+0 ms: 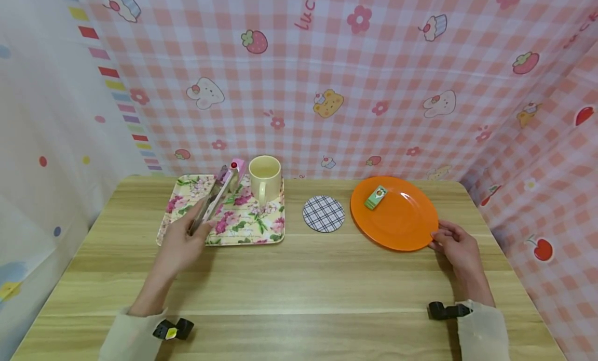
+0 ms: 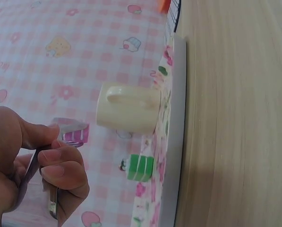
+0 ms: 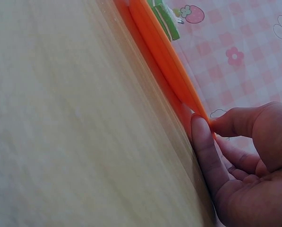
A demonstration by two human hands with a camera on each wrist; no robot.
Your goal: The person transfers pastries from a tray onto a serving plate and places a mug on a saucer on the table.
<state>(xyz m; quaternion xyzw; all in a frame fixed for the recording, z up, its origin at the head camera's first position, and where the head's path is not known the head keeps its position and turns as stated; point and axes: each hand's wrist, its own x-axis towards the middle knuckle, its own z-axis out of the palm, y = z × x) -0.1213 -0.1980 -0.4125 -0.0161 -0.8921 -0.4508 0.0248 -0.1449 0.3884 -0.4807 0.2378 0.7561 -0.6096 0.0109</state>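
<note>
My left hand (image 1: pixel 184 241) grips a pair of metal tongs (image 1: pixel 210 208) over the floral tray (image 1: pixel 173 221). At the tongs' far tips is a pink toy cake slice (image 1: pixel 240 167) with a red ball on top; the left wrist view shows the pink slice (image 2: pixel 75 135) raised off the tray. A green toy cake slice (image 2: pixel 140 168) stands on the tray below it. My right hand (image 1: pixel 460 249) pinches the right rim of an orange plate (image 1: pixel 406 228), thumb above and fingers beneath. Another green cake slice (image 1: pixel 376 197) lies on the plate's left side.
A pale yellow mug (image 1: pixel 265 176) stands on the tray's right part, close to the tongs' tips. Between tray and plate lies a round checked coaster (image 1: pixel 324 214). A pink checked cloth (image 1: pixel 299 91) hangs right behind the wooden table (image 1: pixel 299 298).
</note>
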